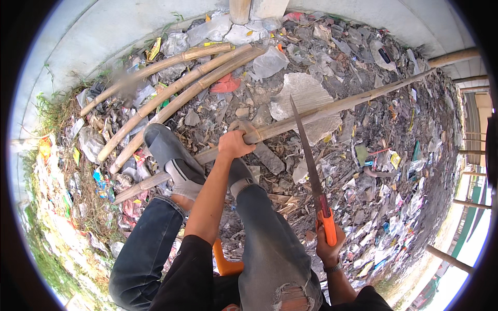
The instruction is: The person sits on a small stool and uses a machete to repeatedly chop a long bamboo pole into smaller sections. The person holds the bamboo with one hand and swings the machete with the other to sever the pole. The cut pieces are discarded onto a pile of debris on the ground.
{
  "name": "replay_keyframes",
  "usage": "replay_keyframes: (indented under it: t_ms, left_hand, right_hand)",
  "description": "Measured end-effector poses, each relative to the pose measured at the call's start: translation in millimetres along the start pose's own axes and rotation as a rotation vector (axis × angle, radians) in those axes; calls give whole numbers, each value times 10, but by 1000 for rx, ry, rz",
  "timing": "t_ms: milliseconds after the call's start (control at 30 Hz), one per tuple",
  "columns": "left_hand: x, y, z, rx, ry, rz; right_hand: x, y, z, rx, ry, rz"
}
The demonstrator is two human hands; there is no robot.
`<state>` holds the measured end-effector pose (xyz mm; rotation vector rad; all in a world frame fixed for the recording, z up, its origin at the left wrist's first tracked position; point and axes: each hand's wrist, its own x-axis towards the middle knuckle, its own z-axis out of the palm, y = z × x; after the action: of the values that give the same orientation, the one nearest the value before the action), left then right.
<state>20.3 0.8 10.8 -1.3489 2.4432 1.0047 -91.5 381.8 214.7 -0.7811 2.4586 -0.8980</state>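
While the long bamboo pole [290,122] is gripped by the left hand [234,145] over the littered ground [373,171], the handsaw [311,171] is held by the right hand [328,249] with its blade resting on the pole. Sawing appears under way; steady strokes seem needed.

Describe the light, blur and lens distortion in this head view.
Head view: even daylight, blown out at lower right; the fisheye bends the bamboo pole under the left hand, with a black rim around the picture; the saw in the right hand is sharp; a blurred patch sits upper left.
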Motion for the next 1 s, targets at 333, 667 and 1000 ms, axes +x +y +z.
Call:
replay_keyframes:
  t_ms: [333, 667, 1000]
  left_hand:
    - [-331, 49, 40, 177, 73, -184]
    - [-576, -218, -344, 204, 189, -112]
    - [-548, -399, -283, 125, 66, 1]
  right_hand:
    - [-26, 128, 89, 72, 234, -95]
    - [200, 263, 61, 147, 315, 27]
    - [92, -71, 272, 57, 18, -131]
